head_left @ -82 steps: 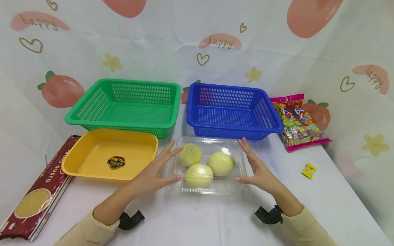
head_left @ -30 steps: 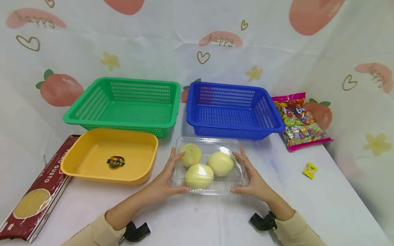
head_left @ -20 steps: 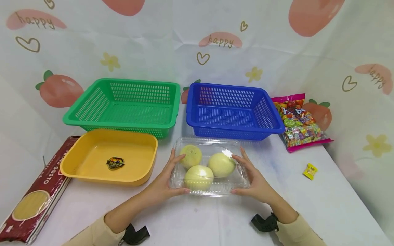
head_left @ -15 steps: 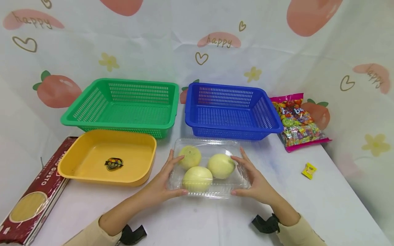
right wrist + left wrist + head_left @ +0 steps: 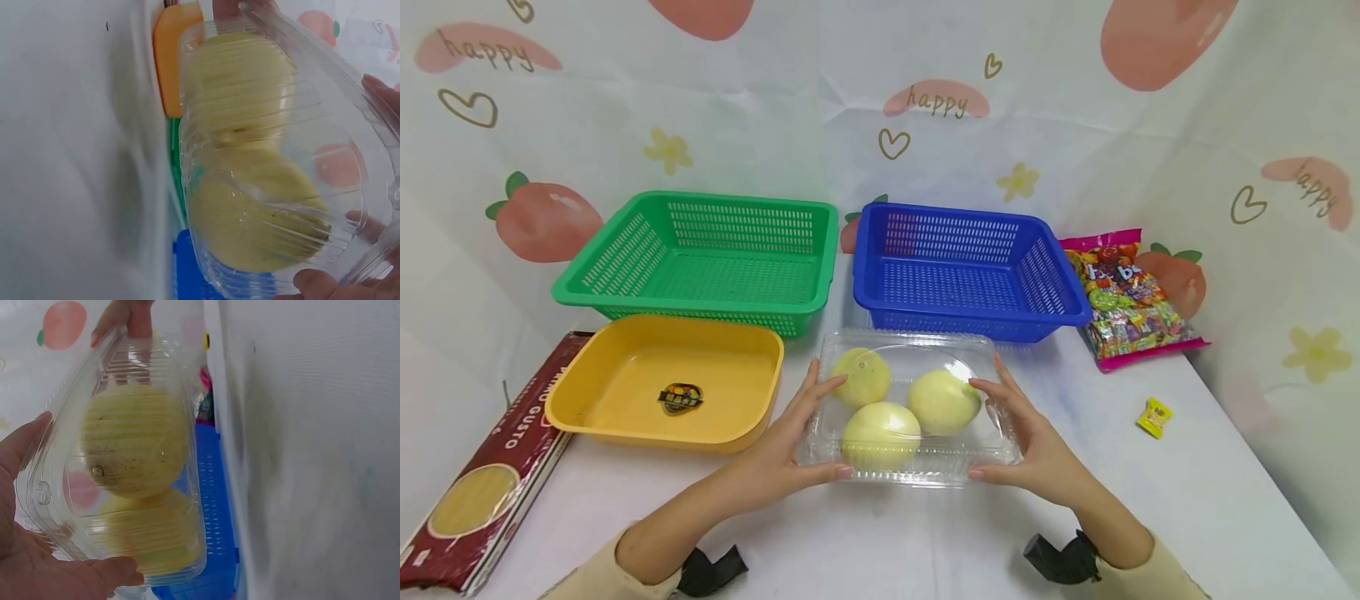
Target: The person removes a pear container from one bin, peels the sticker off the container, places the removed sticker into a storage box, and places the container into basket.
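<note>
A clear plastic clamshell box (image 5: 936, 475) holds three pale yellow, round melons (image 5: 880, 435). My left hand (image 5: 778, 457) grips its left end, thumb at the front edge and fingers along the side. On the right end my right hand (image 5: 1041, 454) holds it the same way. Both wrist views show the box raised off the table and the lid in place. In the left wrist view two melons (image 5: 134, 440) show through the ribbed wall, and the thumb and fingers of the left hand (image 5: 37, 562) touch the box's edges.
Behind the box stand a green basket (image 5: 700, 307) and a blue basket (image 5: 970, 315). A yellow tub (image 5: 647, 433) is at the left, beside a dark red pasta packet (image 5: 497, 467). To the right lie a candy bag (image 5: 1127, 300) and a small yellow wrapped candy (image 5: 1153, 417).
Both hands have come in from beside the box and taken hold of its ends. The box looks larger now and has been lifted slightly toward me.
</note>
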The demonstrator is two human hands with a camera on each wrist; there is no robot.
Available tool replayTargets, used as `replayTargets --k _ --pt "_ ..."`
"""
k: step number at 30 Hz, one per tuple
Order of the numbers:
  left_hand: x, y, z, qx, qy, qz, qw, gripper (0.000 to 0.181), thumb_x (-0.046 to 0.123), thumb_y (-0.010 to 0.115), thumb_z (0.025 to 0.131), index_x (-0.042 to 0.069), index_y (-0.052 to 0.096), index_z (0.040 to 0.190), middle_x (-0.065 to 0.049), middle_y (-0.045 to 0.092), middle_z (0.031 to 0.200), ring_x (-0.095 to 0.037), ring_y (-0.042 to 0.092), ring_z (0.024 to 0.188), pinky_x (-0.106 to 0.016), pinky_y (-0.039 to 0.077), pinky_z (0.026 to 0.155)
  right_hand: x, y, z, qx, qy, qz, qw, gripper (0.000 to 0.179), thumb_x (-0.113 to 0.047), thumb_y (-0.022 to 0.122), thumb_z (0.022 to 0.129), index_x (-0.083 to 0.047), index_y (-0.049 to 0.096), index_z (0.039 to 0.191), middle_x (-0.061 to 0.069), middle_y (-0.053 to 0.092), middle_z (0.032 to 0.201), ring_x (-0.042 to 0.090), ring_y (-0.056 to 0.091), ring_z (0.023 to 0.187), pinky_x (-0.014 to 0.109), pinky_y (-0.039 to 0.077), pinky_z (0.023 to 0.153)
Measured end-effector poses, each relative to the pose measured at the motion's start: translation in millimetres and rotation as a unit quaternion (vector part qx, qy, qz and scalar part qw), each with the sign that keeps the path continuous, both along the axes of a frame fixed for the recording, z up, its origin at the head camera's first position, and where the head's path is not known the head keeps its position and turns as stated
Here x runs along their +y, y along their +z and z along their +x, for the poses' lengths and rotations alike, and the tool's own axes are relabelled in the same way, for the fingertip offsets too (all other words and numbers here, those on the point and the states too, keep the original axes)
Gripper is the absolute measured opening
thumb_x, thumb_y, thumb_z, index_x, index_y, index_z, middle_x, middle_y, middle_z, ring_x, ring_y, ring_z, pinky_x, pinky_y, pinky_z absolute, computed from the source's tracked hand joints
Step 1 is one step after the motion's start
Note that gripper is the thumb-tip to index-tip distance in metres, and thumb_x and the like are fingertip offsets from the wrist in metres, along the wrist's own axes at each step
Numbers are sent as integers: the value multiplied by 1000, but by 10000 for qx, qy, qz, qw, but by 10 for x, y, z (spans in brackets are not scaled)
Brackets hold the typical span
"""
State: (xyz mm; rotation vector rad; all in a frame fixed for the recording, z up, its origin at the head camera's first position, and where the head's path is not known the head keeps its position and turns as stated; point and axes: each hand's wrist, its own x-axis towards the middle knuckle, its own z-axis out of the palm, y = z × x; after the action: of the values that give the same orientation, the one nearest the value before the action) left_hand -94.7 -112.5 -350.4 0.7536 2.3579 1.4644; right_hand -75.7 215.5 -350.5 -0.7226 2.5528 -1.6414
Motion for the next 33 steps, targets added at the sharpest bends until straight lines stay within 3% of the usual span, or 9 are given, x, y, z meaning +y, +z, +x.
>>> replayTargets --k 7,13,17,21,33 --pt "-42 89 4 74 32 -201 9998 87 36 73 78 33 18 146 -13 -15 156 -43 4 142 -62 25 105 -54 77 19 -124 -106 165 9997 81 -5 78 71 -14 38 140 11 -7 158 38 -8 143 3 19 102" --pt "-71 156 7 63 -13 -195 9998 87 35 72 79 30 18 147 -14 -17 155 -43 1 142 -63 23 105 -81 126 4 -94 -135 302 9994 82 -4 78 70 -14 38 141 9 -7 158 40 -5 142 6 21 103" --pt "-94 195 -7 270 -30 -153 9995 88 33 73 79 28 18 147 -15 -16 155 -43 1 142 -61 23 106 -101 187 -19 -80 -193 470 9987 84 -5 79 70 -17 38 141 4 -6 159 39 -4 143 28 26 109" --pt "-129 243 -31 412 -49 -140 9990 88 31 73 79 28 17 147 -14 -17 155 -42 0 142 -60 22 107 -126 248 -54 -49 -202 534 9984 83 -9 79 71 -17 37 142 4 -6 159 41 -3 143 53 24 104" --pt "-241 449 -117 315 117 -350 9988 89 33 71 81 32 13 148 -11 -21 155 -51 10 138 -68 27 99 -244 384 -233 2 30 332 9994 78 -11 78 74 -11 38 141 6 -6 159 41 4 143 56 25 105"
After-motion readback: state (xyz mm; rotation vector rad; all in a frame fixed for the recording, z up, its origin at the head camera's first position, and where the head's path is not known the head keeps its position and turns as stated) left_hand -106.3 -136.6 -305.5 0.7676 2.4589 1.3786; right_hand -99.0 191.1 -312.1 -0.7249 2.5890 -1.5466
